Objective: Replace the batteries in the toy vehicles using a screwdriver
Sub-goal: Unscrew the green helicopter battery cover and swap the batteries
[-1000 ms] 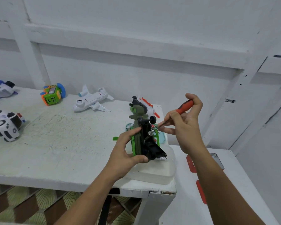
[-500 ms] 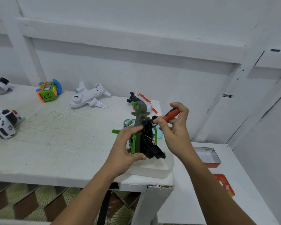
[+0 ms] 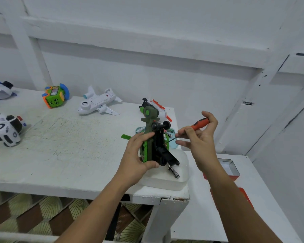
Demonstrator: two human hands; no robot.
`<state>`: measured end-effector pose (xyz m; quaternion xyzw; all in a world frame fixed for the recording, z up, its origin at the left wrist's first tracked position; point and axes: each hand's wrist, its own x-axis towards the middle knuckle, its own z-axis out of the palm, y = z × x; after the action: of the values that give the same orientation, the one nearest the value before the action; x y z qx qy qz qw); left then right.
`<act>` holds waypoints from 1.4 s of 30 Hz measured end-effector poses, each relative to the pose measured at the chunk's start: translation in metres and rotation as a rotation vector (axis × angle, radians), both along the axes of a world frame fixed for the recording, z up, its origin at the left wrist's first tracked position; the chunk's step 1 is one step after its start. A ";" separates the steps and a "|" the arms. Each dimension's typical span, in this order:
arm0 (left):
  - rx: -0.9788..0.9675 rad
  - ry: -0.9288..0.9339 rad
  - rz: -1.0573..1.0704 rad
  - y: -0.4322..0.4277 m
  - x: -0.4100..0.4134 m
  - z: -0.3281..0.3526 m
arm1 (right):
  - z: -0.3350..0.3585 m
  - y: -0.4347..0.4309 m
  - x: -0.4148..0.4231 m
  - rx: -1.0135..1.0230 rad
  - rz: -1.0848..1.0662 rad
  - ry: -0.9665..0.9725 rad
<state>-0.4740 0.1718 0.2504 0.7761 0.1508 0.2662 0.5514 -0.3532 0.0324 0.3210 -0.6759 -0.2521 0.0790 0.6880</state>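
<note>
The green-and-black toy vehicle (image 3: 150,148) stands on end over the bench's (image 3: 60,155) front right corner, black underside exposed, gripped by the left hand (image 3: 135,158), while the right hand (image 3: 202,137), pinching the orange-handled screwdriver (image 3: 199,124), has drawn back rightward since the earlier frame, its tip pointing at that underside.

Battery (image 3: 173,171) on container (image 3: 165,183), toy plane (image 3: 96,104) behind

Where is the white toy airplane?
In the head view, the white toy airplane lies at the back of the table, left of centre, just right of the green and orange toy.
</note>
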 end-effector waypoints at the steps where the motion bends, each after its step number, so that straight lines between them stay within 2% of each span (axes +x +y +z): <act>1: -0.008 -0.016 0.010 0.001 0.000 0.000 | 0.001 0.000 0.002 0.035 -0.008 0.063; 4: -0.057 -0.044 0.025 0.005 0.000 0.005 | 0.006 0.001 0.007 0.136 -0.001 0.263; 7: -0.144 -0.075 0.036 0.012 0.000 0.010 | 0.010 0.005 0.013 0.195 0.013 0.381; 15: -0.214 -0.159 0.090 0.053 -0.014 0.026 | 0.025 0.038 0.022 0.229 0.088 0.453; 26: -0.238 -0.123 0.106 0.135 -0.030 0.016 | 0.002 0.138 0.017 -0.272 0.168 0.302; 36: -0.256 -0.037 0.007 0.195 -0.029 -0.011 | -0.023 0.214 -0.002 -0.746 0.211 0.128; 42: -0.273 -0.020 -0.067 0.219 -0.031 -0.026 | -0.040 0.244 -0.005 -0.965 0.193 0.124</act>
<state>-0.5049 0.3904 0.2243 0.6957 0.1543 0.2324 0.6619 -0.3580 0.2766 0.2812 -0.8849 -0.2067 0.2904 0.2997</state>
